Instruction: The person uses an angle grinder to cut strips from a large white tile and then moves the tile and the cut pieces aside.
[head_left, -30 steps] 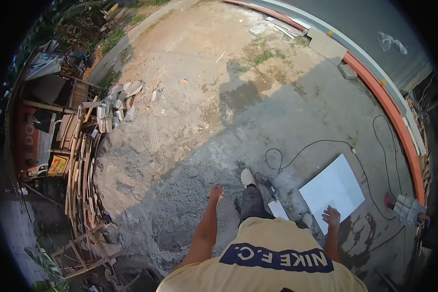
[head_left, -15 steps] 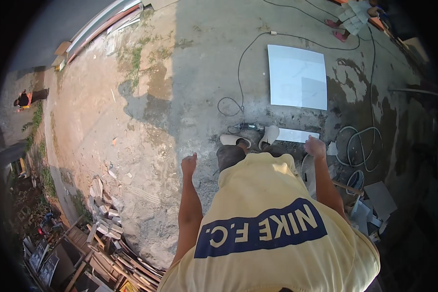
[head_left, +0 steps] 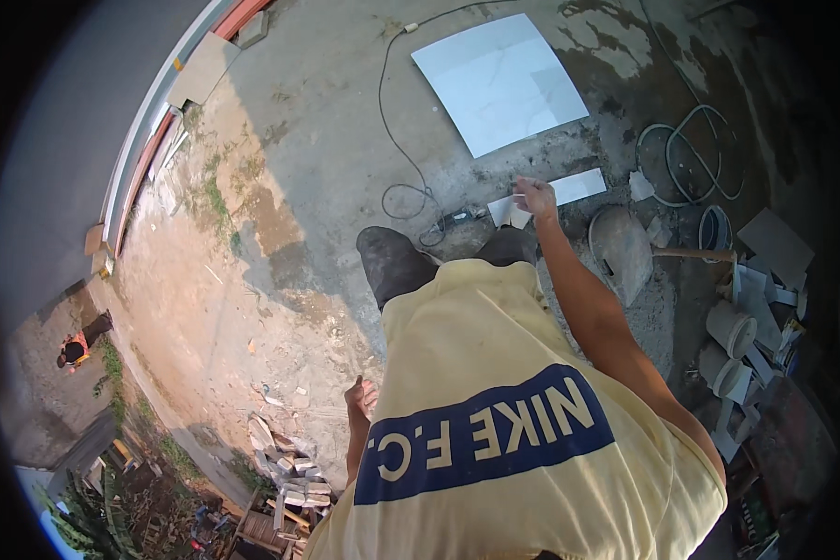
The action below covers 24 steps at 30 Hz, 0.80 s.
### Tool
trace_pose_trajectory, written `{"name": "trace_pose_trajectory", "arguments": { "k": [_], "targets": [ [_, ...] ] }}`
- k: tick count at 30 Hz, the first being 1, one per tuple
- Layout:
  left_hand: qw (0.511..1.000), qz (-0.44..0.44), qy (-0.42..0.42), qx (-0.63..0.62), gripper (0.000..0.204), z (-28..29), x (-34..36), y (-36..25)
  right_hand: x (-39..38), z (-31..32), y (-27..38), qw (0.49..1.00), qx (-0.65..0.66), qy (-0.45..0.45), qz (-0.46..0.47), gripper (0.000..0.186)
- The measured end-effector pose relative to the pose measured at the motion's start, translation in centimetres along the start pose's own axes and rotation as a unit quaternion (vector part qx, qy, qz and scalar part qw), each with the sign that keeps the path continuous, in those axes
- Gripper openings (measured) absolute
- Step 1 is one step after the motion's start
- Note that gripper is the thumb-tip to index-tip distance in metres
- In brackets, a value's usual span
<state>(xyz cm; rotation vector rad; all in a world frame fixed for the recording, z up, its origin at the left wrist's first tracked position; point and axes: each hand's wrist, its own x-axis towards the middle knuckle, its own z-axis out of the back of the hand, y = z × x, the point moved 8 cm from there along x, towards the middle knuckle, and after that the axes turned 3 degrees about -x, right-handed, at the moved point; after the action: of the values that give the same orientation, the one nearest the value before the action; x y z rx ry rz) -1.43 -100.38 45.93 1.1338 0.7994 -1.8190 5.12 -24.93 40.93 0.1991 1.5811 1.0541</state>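
My right hand (head_left: pixel 536 199) reaches out ahead of me, its fingers loosely spread and nothing seen in them. In the picture it overlaps a narrow white tile strip (head_left: pixel 579 186) on the ground; I cannot tell whether it touches. Low at my left side hangs my left hand (head_left: pixel 360 397), empty, fingers loosely apart. A dark corded power tool (head_left: pixel 461 218) lies left of the strip, close to my feet. Beyond both is a large white tile (head_left: pixel 500 86), flat on the concrete.
A black cable (head_left: pixel 383 112) loops leftward from the tool. To the right are a coiled hose (head_left: pixel 679 154), a shovel (head_left: pixel 622 250) and buckets (head_left: pixel 731 329) among scraps. Broken bricks (head_left: pixel 294 471) are piled at lower left. A person (head_left: pixel 82 343) is far left.
My body has turned and stepped, so the ground appears shifted. The right hand has moved forward over the strip from its right end, fingers loosening. My left hand has swung back.
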Motion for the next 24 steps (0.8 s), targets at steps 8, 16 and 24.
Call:
{"name": "trace_pose_trajectory", "arguments": {
  "k": [8, 16, 24],
  "targets": [
    [0.961, -0.048, 0.086, 0.259, 0.051, -2.0, 1.8, -20.7, -5.6, -0.4, -9.9, 0.997, -0.002, -0.064, -0.051, 0.031],
    [0.921, -0.375, -0.004, 0.105, 0.040, 7.6, 6.4, -57.4, -20.7, 0.7, -20.8, 0.914, 0.118, -0.346, -0.179, 0.032],
    [0.872, -0.439, 0.138, 0.165, 0.038, -12.6, -3.4, -65.3, -22.1, -3.2, -17.3, 0.904, 0.215, -0.367, -0.045, 0.027]
  ]
}}
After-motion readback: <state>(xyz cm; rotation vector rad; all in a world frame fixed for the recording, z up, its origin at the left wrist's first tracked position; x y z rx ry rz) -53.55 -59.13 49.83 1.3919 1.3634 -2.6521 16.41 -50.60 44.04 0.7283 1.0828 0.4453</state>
